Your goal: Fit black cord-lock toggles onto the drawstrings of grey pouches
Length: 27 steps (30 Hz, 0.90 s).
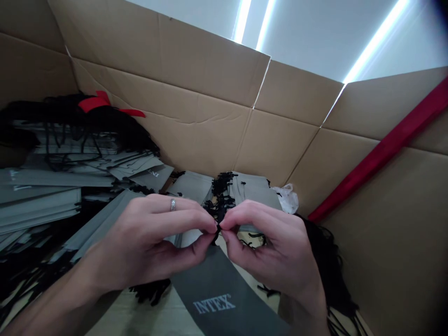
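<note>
Left of the grey INTEX sheet there's a messy heap of grey sheets. Then the left hand, thumb and finger pinching some black cord right at the INTEX sheet's top end. Right hand is pinching there too, and loose black cords sit off to its right.

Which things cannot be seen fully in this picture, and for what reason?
In the head view:
Black cord: mostly hidden by the pinching fingertips of the left hand and right hand.
Gray card: lower end cut off by bottom edge.
Card pile: cut off by left edge.
</note>
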Motion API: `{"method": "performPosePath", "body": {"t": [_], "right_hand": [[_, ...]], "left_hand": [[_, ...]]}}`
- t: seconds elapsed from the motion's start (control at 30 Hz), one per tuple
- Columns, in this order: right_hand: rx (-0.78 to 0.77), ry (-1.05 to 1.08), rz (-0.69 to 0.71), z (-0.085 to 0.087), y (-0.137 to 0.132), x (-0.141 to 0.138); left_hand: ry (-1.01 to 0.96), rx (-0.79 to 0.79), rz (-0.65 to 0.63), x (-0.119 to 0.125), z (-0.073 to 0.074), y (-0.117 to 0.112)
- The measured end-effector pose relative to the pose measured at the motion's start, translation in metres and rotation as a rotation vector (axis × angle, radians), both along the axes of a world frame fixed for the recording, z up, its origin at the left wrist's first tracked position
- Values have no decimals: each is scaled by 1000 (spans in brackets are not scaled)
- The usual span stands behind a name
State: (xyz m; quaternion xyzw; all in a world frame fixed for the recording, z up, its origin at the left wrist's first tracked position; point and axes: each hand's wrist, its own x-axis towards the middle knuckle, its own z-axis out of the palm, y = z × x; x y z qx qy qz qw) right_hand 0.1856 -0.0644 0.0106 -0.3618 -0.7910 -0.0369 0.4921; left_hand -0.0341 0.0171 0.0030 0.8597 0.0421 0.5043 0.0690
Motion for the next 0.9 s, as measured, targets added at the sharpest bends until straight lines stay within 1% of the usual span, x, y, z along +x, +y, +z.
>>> {"method": "performPosePath", "body": {"t": [0.13,0.23,0.37,0.5,0.57,0.67,0.83,0.9], "right_hand": [[31,44,-32,-4,1,-5],[11,72,-40,-5,1,-8],[-61,140,-22,-6,2,-8],[-215,273,29,-7,2,-6],[-238,295,18,-7,2,-6],[-149,250,-59,-6,0,-6],[54,103,-169,-2,-3,-11],[117,31,-207,-1,-4,-14]], "left_hand": [[-34,4,22,4,-3,0],[-65,1,10,8,-5,1],[-90,-6,-38,12,-5,0],[-126,38,-45,13,-6,1],[-131,34,-33,13,-6,1],[-110,55,47,10,-5,-1],[3,237,208,3,-7,-10],[26,263,255,1,-11,-16]]}}
